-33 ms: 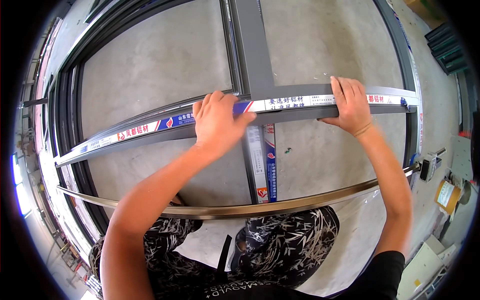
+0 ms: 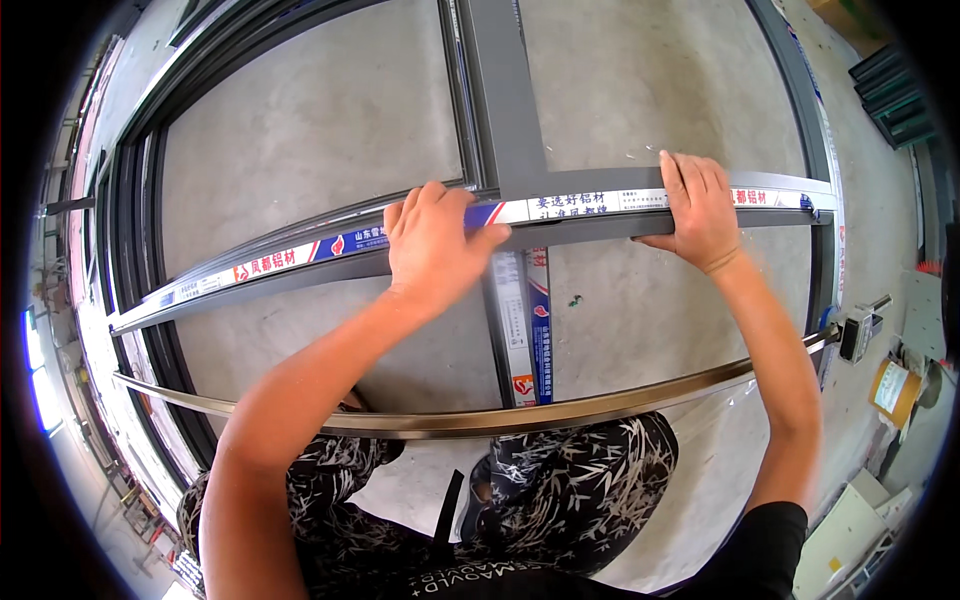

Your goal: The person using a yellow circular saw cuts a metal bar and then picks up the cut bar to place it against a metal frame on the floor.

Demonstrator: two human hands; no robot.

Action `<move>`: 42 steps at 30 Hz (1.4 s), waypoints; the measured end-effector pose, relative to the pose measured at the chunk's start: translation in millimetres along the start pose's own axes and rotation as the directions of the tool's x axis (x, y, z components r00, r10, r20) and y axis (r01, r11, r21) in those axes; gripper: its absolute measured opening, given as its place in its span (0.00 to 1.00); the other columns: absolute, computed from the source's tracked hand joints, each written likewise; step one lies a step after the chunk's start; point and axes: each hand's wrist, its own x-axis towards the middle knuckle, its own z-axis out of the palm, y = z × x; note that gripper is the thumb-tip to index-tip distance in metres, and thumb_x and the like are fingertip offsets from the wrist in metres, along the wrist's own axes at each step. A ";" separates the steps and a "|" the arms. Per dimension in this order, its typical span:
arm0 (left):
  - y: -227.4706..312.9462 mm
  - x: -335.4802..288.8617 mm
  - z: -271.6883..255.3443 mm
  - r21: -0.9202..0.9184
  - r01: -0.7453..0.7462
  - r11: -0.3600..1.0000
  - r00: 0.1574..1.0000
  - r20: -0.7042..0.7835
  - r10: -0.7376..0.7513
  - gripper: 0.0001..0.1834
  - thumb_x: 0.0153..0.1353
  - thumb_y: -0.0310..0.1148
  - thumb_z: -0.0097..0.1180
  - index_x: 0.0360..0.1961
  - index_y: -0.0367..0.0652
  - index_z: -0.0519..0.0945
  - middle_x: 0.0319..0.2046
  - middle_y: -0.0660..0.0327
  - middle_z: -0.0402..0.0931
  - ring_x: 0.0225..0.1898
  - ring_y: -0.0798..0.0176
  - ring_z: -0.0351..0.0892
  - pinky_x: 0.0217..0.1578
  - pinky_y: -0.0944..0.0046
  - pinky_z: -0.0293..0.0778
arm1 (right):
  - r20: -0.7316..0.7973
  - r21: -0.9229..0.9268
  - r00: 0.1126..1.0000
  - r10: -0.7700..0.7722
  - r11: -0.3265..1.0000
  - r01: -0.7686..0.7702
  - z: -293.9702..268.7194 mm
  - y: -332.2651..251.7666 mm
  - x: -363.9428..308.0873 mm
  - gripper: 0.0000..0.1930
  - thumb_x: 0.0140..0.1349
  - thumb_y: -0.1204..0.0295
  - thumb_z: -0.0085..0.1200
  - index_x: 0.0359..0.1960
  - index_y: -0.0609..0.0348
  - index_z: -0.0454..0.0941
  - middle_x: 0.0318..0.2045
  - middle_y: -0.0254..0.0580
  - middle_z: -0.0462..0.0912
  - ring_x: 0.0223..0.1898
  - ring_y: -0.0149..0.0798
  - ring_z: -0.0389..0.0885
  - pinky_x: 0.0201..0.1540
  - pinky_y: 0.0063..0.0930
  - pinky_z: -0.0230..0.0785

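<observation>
A long grey aluminium profile (image 2: 590, 232), covered along its top with white and blue printed film, runs crosswise over a window or door frame. My left hand (image 2: 435, 245) grips it left of the middle, fingers over the far edge and thumb lying along the top. Farther right, my right hand (image 2: 703, 215) clasps the same profile, with fingers across it and thumb at the near edge. A wide grey upright bar (image 2: 512, 90) meets it from the far side. On the near side, a film-covered bar (image 2: 515, 330) comes up to it. The undersides of the joints are hidden.
A bronze-coloured rail (image 2: 560, 408) crosses in front of my legs, with a grey metal fitting (image 2: 858, 332) near its right end. Dark stacked profiles (image 2: 890, 95) lie at the far right. A yellow roll (image 2: 890, 388) sits at the right. Concrete floor (image 2: 310, 110) shows through the frame.
</observation>
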 end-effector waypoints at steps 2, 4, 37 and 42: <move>-0.4 1.0 0.5 0.011 -0.017 1.000 1.000 -0.012 0.017 0.26 0.53 0.49 0.63 0.44 0.38 0.79 0.39 0.59 0.74 0.48 0.55 0.71 0.54 0.55 0.59 | -0.027 -0.015 1.000 0.013 1.000 -0.013 0.9 0.9 -2.4 0.48 0.32 0.45 0.70 0.53 0.67 0.70 0.46 0.49 0.75 0.47 0.49 0.74 0.53 0.45 0.67; -2.7 -0.2 1.6 0.002 -0.021 1.000 0.999 -0.028 0.021 0.26 0.53 0.49 0.63 0.44 0.39 0.79 0.39 0.59 0.74 0.48 0.55 0.71 0.53 0.55 0.59 | -0.019 0.009 1.000 0.008 1.000 -0.008 0.6 3.4 -0.3 0.48 0.32 0.44 0.70 0.52 0.67 0.71 0.46 0.49 0.76 0.47 0.49 0.74 0.53 0.45 0.67; -23.7 7.7 12.2 0.153 -0.126 0.980 0.992 0.042 0.121 0.30 0.58 0.58 0.56 0.46 0.41 0.79 0.40 0.55 0.77 0.47 0.51 0.74 0.55 0.49 0.58 | -0.121 -0.122 0.993 -0.006 0.992 -0.009 21.8 -5.3 -9.5 0.41 0.41 0.48 0.64 0.52 0.68 0.71 0.45 0.54 0.76 0.47 0.55 0.75 0.55 0.45 0.66; -21.6 9.5 15.8 0.107 -0.103 0.989 0.993 0.067 0.096 0.31 0.58 0.58 0.54 0.47 0.39 0.79 0.40 0.53 0.76 0.47 0.51 0.74 0.57 0.49 0.56 | -0.176 -0.127 0.983 -0.049 0.992 0.026 35.7 0.3 -18.4 0.43 0.39 0.46 0.65 0.51 0.68 0.70 0.45 0.54 0.76 0.47 0.54 0.75 0.55 0.45 0.66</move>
